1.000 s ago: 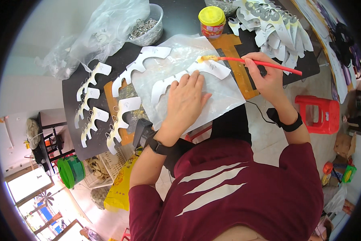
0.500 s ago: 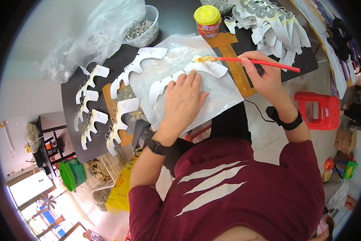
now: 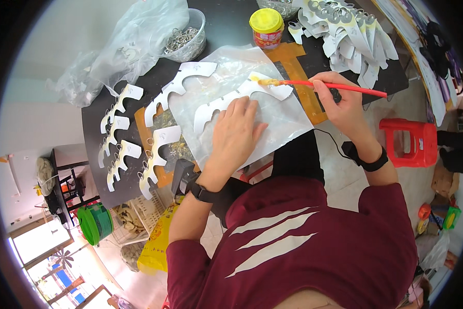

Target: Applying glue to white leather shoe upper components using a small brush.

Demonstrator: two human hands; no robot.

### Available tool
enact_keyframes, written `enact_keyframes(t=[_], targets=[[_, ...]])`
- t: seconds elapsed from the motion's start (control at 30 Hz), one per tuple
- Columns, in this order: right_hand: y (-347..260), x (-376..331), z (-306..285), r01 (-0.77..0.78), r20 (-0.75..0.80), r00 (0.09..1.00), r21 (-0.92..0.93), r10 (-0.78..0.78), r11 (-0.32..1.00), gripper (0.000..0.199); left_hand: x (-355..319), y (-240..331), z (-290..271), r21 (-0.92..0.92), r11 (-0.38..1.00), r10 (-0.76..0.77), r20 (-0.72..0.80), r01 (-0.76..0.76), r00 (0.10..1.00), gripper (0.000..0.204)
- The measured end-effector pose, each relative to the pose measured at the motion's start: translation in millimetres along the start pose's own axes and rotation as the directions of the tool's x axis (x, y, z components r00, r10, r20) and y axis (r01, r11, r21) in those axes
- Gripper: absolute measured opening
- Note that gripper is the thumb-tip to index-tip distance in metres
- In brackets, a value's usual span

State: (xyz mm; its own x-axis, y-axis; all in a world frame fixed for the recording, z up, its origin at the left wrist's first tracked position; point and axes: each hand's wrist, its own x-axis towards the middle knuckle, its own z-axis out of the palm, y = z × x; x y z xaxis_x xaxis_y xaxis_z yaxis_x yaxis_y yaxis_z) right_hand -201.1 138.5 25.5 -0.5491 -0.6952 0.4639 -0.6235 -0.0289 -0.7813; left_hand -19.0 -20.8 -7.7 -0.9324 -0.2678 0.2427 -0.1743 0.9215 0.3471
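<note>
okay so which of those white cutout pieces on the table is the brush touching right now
The white cutout on the clear plastic sheet, pinned under the left hand. The brush tip in the right hand meets its far end; others lie untouched.

A black tabletop (image 3: 226, 26) is filling the upper middle of the frame. Lying on it are a crumpled clear plastic bag (image 3: 123, 46) at upper left, a clear tub of metal rings (image 3: 186, 38), a yellow-lidded jar (image 3: 267, 27), white jagged card cut-outs (image 3: 119, 131) at left, a translucent plastic sheet (image 3: 288, 121) at centre, and a heap of white cut-outs (image 3: 352, 38) at upper right.
</note>
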Motion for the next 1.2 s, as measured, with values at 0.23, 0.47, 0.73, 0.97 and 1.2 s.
enact_keyframes(t=[0.23,0.47,0.73,0.97,1.2], targets=[[1,-2,12,-0.002,-0.076,0.997,0.008,0.003,1.0,0.007,-6,-1,-1,-0.042,0.999,0.007,-0.004,-0.007,1.0,0.043],[-1,-7,10,-0.015,-0.043,0.999,0.018,0.015,1.0,0.008,-7,-2,-2,0.002,0.999,0.046,-0.004,-0.046,0.999,0.041],[-2,2,12,0.013,-0.045,0.999,0.018,-0.012,1.0,0.008,-7,-4,-2,0.047,0.998,0.034,0.018,-0.035,0.999,0.04],[0,5,14,0.05,-0.03,0.998,-0.046,-0.051,0.998,0.008,-8,-4,-1,0.07,0.996,0.061,-0.022,-0.059,0.998,0.038],[2,6,13,0.058,-0.058,0.996,-0.097,-0.064,0.994,0.007,-9,-3,0,0.067,0.997,0.043,-0.004,-0.042,0.999,0.039]])
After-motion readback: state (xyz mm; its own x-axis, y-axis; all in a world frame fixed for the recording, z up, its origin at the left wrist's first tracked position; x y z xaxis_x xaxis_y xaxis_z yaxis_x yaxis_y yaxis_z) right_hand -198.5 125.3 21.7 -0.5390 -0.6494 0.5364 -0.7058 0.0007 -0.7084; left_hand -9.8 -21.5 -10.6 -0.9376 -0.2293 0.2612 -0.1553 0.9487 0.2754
